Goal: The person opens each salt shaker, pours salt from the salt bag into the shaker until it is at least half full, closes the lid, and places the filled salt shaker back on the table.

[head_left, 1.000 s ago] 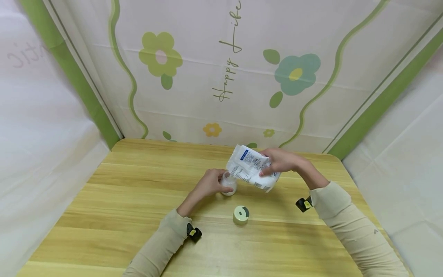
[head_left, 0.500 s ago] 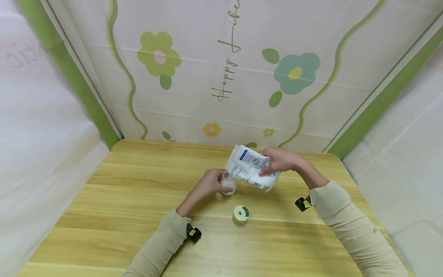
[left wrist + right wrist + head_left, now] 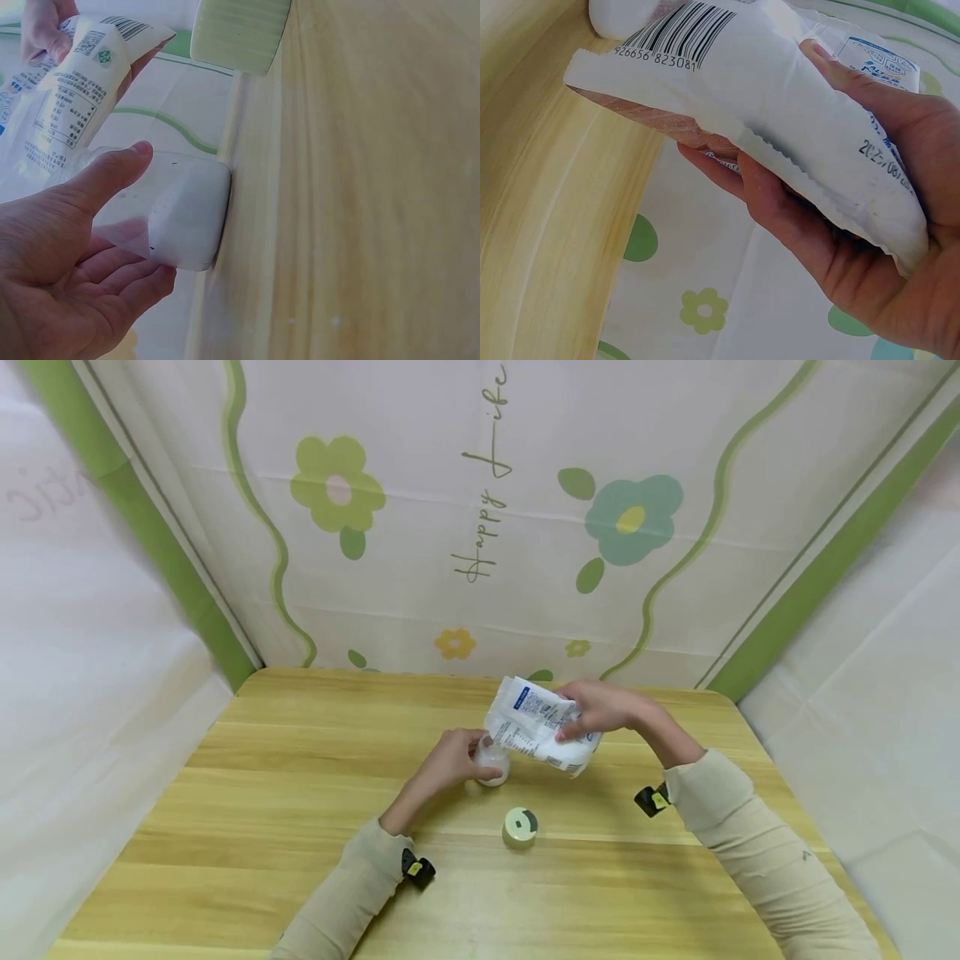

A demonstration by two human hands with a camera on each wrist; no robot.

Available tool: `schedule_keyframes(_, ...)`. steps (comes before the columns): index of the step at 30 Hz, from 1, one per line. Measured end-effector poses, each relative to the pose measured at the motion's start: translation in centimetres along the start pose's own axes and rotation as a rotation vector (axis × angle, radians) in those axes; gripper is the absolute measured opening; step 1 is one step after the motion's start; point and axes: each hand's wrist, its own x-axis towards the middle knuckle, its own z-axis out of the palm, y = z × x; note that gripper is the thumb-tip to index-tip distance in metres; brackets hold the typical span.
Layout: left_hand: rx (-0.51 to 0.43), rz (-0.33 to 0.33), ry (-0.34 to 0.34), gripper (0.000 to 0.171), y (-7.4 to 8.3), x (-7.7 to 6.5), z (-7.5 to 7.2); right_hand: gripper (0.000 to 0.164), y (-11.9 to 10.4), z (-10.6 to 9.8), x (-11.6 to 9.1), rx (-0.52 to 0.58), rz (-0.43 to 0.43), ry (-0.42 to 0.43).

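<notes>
Two hands work close together over a wide, yellow-brown wooden counter (image 3: 225,827). The left hand (image 3: 455,756) holds a small, see-through jar (image 3: 500,762) with white stuff at the bottom. Its thumb is on one side and its other fingers (image 3: 154,291) curl round the other side. The jar stands on the counter, near the middle.

The right hand (image 3: 600,706) grips a soft, white plastic bag (image 3: 528,727) with a blue label and lots of small black print. Its thumb is on top and the other fingers are bent underneath. The bag is off the counter and tips down to the left, so its thin end meets the top of the jar. It is hard to see if that end goes inside the jar or just rests on the rim.

One round, pale green lid (image 3: 520,828) with a grey patch on top sits on the counter. It is near the jar, on the person's side, and not touching it.

Both arms have beige sleeves (image 3: 772,852), and a little black camera (image 3: 420,870) sits by each wrist. Behind the counter hangs a white cloth (image 3: 420,485) with green, blue and orange flowers.
</notes>
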Motion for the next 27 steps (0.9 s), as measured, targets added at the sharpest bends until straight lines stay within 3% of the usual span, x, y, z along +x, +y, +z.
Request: schedule_keyframes(27,-0.01,0.022,0.035,0.034,-0.05,-0.08,0.36,0.038,-0.01,-0.35,0.15,0.005,-0.015,-0.016)
